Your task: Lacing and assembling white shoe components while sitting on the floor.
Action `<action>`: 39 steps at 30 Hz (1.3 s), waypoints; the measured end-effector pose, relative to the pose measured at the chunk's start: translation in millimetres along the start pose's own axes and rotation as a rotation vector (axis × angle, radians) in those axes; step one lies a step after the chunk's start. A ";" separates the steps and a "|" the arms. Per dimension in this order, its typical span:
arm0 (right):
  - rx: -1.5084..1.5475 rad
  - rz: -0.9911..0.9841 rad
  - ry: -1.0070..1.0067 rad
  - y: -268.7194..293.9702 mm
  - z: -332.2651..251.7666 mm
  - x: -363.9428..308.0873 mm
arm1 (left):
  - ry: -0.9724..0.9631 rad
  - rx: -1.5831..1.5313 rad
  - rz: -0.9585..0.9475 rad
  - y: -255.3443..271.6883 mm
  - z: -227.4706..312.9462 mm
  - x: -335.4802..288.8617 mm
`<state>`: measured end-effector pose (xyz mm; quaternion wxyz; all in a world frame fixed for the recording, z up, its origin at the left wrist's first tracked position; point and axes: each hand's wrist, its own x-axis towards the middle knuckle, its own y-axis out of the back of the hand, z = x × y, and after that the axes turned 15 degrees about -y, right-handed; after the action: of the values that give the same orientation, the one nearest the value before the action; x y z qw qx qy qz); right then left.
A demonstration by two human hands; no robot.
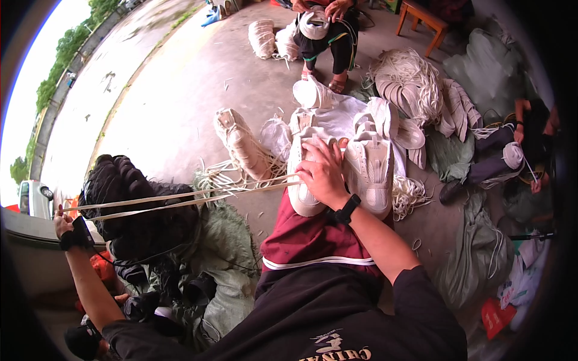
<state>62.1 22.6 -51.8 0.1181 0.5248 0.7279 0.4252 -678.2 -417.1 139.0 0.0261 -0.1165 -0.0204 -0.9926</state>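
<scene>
Two white shoes rest side by side on my lap, toes toward me. My right hand grips the left one, a white shoe, with its fingers spread over the upper and tongue. From beside those fingers a pale flat shoelace runs out in two taut strands to the far left. There my left hand is closed around the strands, arm stretched out sideways. How the lace passes through the eyelets under my right hand is hidden.
Beyond my knees lie more white shoes and a bundle of laces. Bundled pale uppers stand ahead left, near a black pile and green sacks. A person handles a pale upper opposite; another person sits right.
</scene>
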 end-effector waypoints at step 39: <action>-0.079 -0.042 -0.075 25.7 -83.4 -53.4 | -0.212 -0.428 0.072 3.2 100.6 -125.1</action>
<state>50.1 -62.6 3.6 0.1749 0.5198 0.7165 0.4311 -533.4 -409.7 207.8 0.0339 -0.2236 0.1919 -0.9550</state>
